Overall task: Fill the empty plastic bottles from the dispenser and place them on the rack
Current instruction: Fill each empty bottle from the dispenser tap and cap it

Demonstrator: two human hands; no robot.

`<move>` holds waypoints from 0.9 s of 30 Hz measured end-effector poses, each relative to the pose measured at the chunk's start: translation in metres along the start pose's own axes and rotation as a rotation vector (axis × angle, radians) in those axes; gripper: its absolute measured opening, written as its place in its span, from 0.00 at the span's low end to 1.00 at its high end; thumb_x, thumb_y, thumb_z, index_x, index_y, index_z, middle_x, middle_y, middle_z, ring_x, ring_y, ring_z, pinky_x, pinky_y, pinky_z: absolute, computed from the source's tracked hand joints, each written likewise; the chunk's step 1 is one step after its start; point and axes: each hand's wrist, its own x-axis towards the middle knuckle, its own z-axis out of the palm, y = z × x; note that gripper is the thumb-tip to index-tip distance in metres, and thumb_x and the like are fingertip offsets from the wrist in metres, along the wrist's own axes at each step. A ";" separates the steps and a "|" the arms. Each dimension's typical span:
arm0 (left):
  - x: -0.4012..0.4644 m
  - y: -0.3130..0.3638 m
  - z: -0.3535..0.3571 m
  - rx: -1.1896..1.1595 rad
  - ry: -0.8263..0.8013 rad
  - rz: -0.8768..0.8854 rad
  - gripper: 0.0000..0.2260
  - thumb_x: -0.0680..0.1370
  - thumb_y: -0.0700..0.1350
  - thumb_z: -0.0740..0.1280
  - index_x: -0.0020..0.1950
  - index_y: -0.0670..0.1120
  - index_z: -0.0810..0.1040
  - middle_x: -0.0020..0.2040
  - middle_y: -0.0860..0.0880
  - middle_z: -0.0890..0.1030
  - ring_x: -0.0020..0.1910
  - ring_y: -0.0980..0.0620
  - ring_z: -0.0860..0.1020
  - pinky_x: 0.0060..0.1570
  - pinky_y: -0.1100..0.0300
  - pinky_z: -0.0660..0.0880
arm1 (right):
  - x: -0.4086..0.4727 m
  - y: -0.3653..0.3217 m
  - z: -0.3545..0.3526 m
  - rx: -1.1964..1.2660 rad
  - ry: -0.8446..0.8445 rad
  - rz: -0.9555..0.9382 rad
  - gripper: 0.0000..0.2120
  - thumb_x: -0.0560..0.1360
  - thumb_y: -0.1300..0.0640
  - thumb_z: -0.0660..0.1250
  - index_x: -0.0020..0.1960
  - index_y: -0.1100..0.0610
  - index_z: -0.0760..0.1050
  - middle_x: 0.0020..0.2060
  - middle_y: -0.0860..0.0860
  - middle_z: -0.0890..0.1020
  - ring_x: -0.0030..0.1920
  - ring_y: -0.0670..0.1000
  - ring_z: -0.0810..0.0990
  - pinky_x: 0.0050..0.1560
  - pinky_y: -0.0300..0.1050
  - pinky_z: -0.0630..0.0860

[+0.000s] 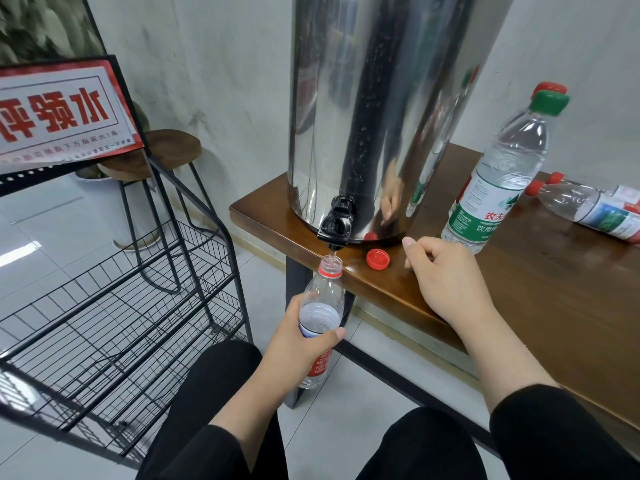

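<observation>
A green-capped bottle (498, 174) stands right of the steel dispenser (381, 109), two red-capped bottles (588, 211) lie beyond it, and a loose red cap (378, 258) sits beside the tap (336, 228). My left hand (298, 341) grips the uncapped bottle (322, 306) upright, mouth under the tap. My right hand (446, 275) rests loosely curled on the table (554, 306), holding nothing. The wire rack (121, 306) stands left of the dispenser.

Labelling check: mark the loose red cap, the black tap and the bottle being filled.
loose red cap (378, 259), head view, on its open top.
black tap (336, 227), head view, on its body above the spout.
bottle being filled (324, 296), head view, on its clear shoulder.
</observation>
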 end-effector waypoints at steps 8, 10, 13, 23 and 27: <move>0.000 -0.001 0.000 0.007 0.007 -0.001 0.27 0.74 0.49 0.78 0.69 0.60 0.70 0.59 0.54 0.81 0.58 0.52 0.81 0.59 0.56 0.79 | 0.000 -0.001 0.000 0.000 0.001 -0.004 0.21 0.84 0.45 0.59 0.40 0.55 0.78 0.33 0.52 0.80 0.37 0.50 0.78 0.36 0.43 0.70; 0.000 -0.001 0.000 0.005 0.008 -0.001 0.27 0.74 0.49 0.78 0.69 0.60 0.70 0.59 0.55 0.81 0.58 0.53 0.81 0.58 0.57 0.79 | 0.000 0.000 0.000 0.001 0.004 -0.006 0.21 0.84 0.45 0.59 0.39 0.55 0.78 0.33 0.52 0.80 0.37 0.50 0.78 0.36 0.44 0.70; -0.001 0.000 0.000 0.007 0.008 0.000 0.28 0.74 0.49 0.77 0.69 0.61 0.69 0.59 0.55 0.81 0.58 0.53 0.81 0.54 0.62 0.78 | 0.000 0.000 -0.001 0.003 0.007 -0.011 0.21 0.84 0.45 0.59 0.39 0.55 0.78 0.33 0.53 0.79 0.36 0.50 0.78 0.36 0.44 0.71; -0.003 0.003 0.001 0.003 0.015 0.006 0.28 0.75 0.48 0.77 0.70 0.62 0.69 0.59 0.57 0.80 0.56 0.59 0.81 0.48 0.68 0.76 | -0.002 -0.002 -0.001 0.011 0.009 -0.018 0.22 0.84 0.45 0.59 0.39 0.56 0.78 0.32 0.54 0.79 0.35 0.50 0.76 0.36 0.45 0.70; -0.002 0.002 0.001 -0.002 0.010 0.004 0.28 0.74 0.49 0.77 0.70 0.60 0.69 0.59 0.56 0.81 0.57 0.56 0.82 0.53 0.64 0.78 | -0.002 -0.001 -0.001 0.017 0.012 -0.022 0.22 0.84 0.45 0.59 0.38 0.56 0.78 0.31 0.53 0.78 0.35 0.50 0.76 0.35 0.45 0.70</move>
